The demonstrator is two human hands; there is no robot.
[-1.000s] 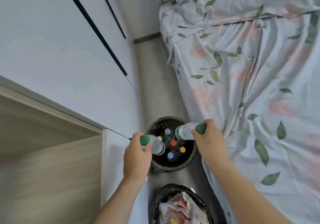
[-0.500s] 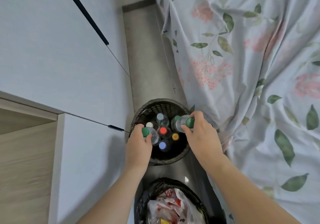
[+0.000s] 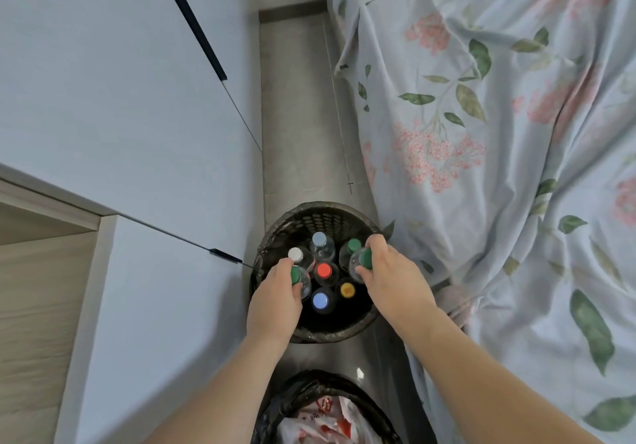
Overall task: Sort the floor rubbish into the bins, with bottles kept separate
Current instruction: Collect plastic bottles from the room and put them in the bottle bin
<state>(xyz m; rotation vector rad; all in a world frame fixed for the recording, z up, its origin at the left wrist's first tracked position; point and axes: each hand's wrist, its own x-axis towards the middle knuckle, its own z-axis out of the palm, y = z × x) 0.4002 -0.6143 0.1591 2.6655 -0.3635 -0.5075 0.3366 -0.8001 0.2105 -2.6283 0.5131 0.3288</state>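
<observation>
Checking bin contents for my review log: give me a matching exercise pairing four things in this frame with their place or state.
Things:
1. red-capped bottle
2. left hand
3. plastic bag
4. light-blue-capped bottle

Place or state:
A. in the nearer bin
B. middle of the farther bin
C. grips a green-capped bottle
D. near side of the farther bin

Pairs: 1-B, 2-C, 3-A, 4-D

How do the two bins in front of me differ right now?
The far bin holds upright capped bottles; the near bin holds a crumpled white-and-red plastic bag. The far bin shows whole, with both hands reaching into it; the near bin is cut off by the frame edge, untouched. Both are round, dark and lined with black bags.
</observation>
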